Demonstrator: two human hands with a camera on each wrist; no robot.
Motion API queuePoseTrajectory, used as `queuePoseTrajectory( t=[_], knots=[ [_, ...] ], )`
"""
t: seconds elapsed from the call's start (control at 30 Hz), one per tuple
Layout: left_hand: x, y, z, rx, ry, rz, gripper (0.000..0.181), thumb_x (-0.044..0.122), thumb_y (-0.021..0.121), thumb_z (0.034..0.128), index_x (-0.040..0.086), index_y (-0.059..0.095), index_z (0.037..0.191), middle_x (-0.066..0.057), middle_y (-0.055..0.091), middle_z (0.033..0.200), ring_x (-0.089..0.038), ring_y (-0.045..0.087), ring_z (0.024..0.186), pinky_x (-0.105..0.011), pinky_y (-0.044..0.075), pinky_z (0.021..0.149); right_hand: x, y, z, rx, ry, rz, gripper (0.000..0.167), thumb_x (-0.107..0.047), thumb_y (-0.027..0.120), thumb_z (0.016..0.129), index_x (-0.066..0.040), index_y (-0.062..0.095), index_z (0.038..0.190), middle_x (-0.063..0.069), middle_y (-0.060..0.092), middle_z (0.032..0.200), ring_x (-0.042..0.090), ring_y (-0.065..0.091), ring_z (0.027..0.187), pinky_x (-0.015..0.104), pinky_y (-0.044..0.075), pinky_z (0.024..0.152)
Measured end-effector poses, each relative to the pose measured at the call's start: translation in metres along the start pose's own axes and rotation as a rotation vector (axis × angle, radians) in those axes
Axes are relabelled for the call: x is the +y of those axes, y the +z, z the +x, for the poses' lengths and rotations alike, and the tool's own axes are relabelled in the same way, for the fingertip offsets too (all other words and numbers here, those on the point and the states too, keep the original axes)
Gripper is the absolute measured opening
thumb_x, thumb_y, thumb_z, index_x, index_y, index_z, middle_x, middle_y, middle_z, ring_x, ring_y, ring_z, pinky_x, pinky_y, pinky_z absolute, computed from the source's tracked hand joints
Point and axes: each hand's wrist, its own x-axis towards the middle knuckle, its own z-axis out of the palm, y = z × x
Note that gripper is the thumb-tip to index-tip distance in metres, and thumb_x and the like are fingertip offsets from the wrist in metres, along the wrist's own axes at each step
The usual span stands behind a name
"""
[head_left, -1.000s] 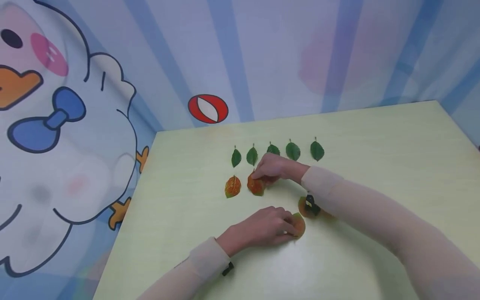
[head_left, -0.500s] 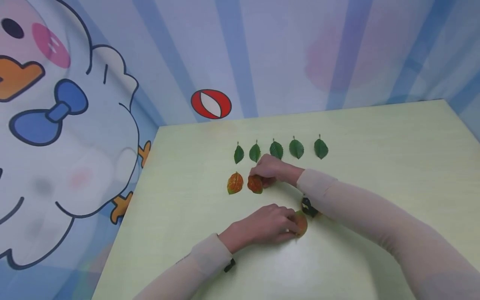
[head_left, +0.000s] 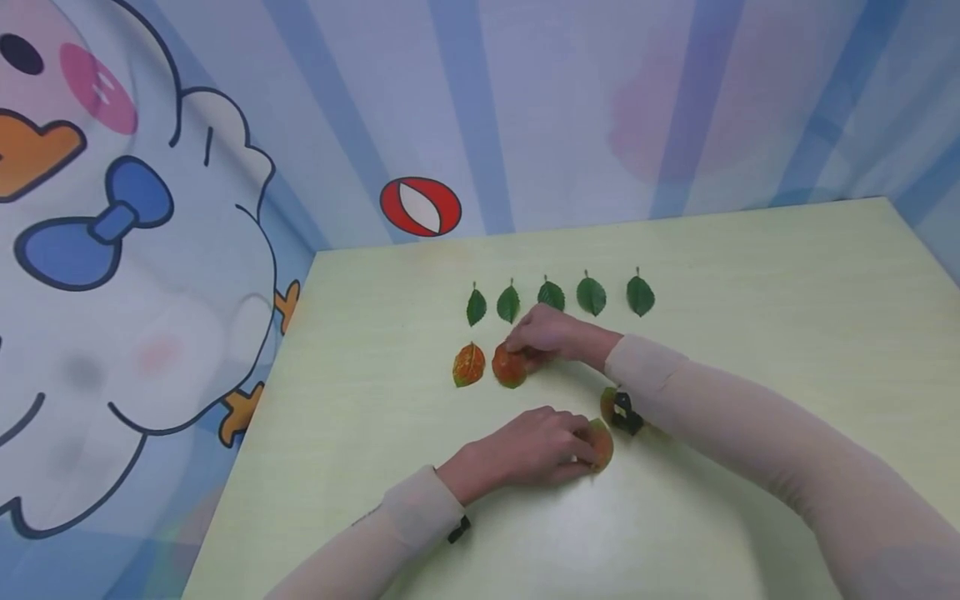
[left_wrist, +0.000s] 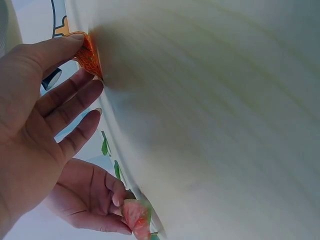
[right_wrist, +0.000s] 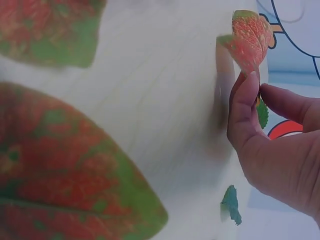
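Near the middle of the table, my right hand (head_left: pixel 551 333) pinches a red-orange leaf (head_left: pixel 510 369) with green edging between thumb and fingers. In the right wrist view that leaf (right_wrist: pixel 242 54) stands partly off the table. To its left lies a similar red-orange leaf (head_left: pixel 469 365). My left hand (head_left: pixel 528 448) is lower and holds another orange-green leaf (head_left: pixel 602 446) at its edge. The left wrist view shows this leaf (left_wrist: pixel 89 56) between thumb and fingertips, the other fingers spread. More red-green leaves (right_wrist: pixel 60 160) lie under my right wrist, mostly hidden in the head view.
Several green leaves (head_left: pixel 591 295) lie in a row behind my right hand. The pale yellow table (head_left: pixel 787 283) meets a wall (head_left: pixel 570 108) with blue stripes at the back. A cartoon bird (head_left: pixel 150 333) is printed on the left wall.
My right hand shifts slightly about the red-orange leaf, which turns and settles a little. My left hand keeps its leaf in nearly the same place. The head view has shifted slightly.
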Motion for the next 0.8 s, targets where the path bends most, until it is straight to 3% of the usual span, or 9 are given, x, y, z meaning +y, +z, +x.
queuePoseTrajectory(
  t=[0.13,0.27,0.5,0.67,0.8],
  knots=[
    [0.0016,-0.0014,0.0002,-0.009,-0.004,-0.013,0.017,0.027,0.069,0.0957,0.024,0.079,0.108,0.004,0.068,0.106,-0.007,0.061,0.097,-0.02,0.046,0.077,0.0016,-0.0008,0.0024,-0.005,0.01,0.059,0.035,0.006,0.065,0.09,0.012,0.058,0.123,0.013,0.065,0.093,0.014,0.062,0.059,0.026,0.055,0.06],
    [0.0021,-0.0017,0.0005,-0.017,-0.011,-0.025,0.016,0.026,0.069,0.0958,0.023,0.079,0.108,0.004,0.069,0.106,-0.007,0.062,0.097,-0.02,0.046,0.077,0.0013,-0.001,0.0023,-0.004,0.006,0.048,0.036,0.008,0.063,0.087,0.01,0.059,0.123,0.016,0.063,0.099,0.015,0.061,0.059,0.026,0.055,0.059],
    [0.0021,-0.0026,0.0003,-0.014,-0.02,-0.031,0.017,0.026,0.07,0.0954,0.022,0.079,0.109,0.003,0.069,0.106,-0.008,0.061,0.096,-0.019,0.046,0.079,-0.0016,0.0012,-0.002,0.09,-0.042,-0.172,0.03,-0.004,0.069,0.086,0.004,0.067,0.115,0.01,0.066,0.097,0.015,0.06,0.071,0.03,0.054,0.063],
    [0.0023,-0.0028,-0.0002,-0.009,-0.02,-0.037,0.017,0.026,0.07,0.0955,0.022,0.079,0.11,0.002,0.068,0.106,-0.008,0.061,0.096,-0.019,0.046,0.079,-0.0023,0.0033,-0.0019,0.14,-0.049,-0.251,0.027,-0.005,0.068,0.084,0.001,0.068,0.111,0.009,0.063,0.097,0.017,0.056,0.073,0.031,0.053,0.064],
    [0.002,-0.0008,-0.0007,-0.003,-0.017,-0.026,0.017,0.026,0.07,0.0954,0.023,0.079,0.109,0.003,0.068,0.105,-0.007,0.061,0.095,-0.018,0.046,0.078,-0.003,0.0008,-0.0051,0.082,-0.149,-0.407,0.034,0.0,0.062,0.083,-0.003,0.07,0.116,0.009,0.063,0.1,0.016,0.052,0.071,0.029,0.047,0.061]
  ],
)
